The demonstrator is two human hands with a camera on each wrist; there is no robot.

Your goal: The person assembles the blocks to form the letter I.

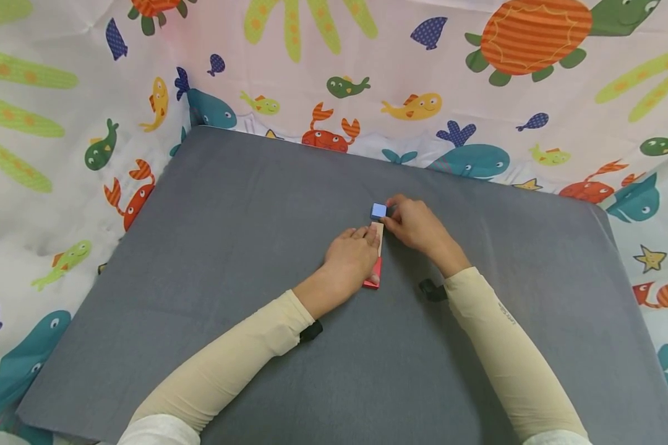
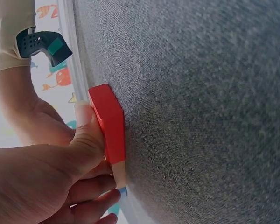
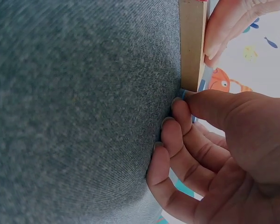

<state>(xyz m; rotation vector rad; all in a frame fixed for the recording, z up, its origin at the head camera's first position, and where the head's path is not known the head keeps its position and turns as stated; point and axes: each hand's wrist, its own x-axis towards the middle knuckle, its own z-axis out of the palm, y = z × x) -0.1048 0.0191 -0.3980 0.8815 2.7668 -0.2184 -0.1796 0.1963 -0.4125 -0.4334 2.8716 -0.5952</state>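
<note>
A red block [image 1: 372, 283] and a plain wooden block [image 1: 380, 238] lie end to end on the grey surface. My left hand [image 1: 352, 253] rests over both from above; its thumb presses the red block [image 2: 108, 119] and its fingers reach along the wooden one. Just beyond the wooden block sits a blue block [image 1: 378, 211]. My right hand [image 1: 417, 225] pinches the blue block between thumb and fingers at its right side. In the right wrist view, the fingers of this right hand [image 3: 210, 144] mostly hide the blue block beside the end of the wooden block [image 3: 192, 46].
The grey padded surface [image 1: 245, 216] spreads around the blocks. A curtain [image 1: 378, 80] printed with sea animals hangs behind it and along its sides. Dark camera mounts [image 1: 433, 290] sit below both wrists, over the beige sleeves.
</note>
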